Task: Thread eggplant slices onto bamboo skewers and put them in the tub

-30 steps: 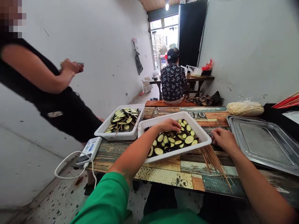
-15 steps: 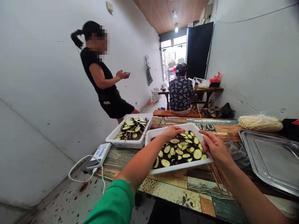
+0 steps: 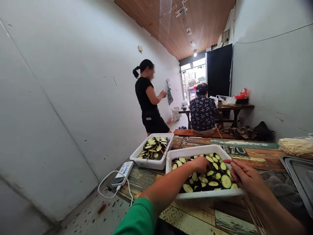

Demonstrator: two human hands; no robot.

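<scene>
Left hand point(image 3: 199, 164) reaching closed-fingered into near tray point(image 3: 207, 195) of loose eggplant slices point(image 3: 215, 176), right hand point(image 3: 245, 178) pinching bare skewer point(image 3: 223, 143); far tray point(image 3: 151, 162) w/ few skewered, most remaining.

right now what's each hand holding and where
Right hand pinches a thin bamboo skewer near its lower end. Left hand rests among eggplant slices; its grip is hidden.

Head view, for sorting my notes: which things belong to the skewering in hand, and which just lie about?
In use: left hand, right hand, thin bamboo skewer, white plastic tray of sliced aubergine.

Lying about: second white tray of skewered slices, white power bank, steel tray, bagged noodles.
</scene>
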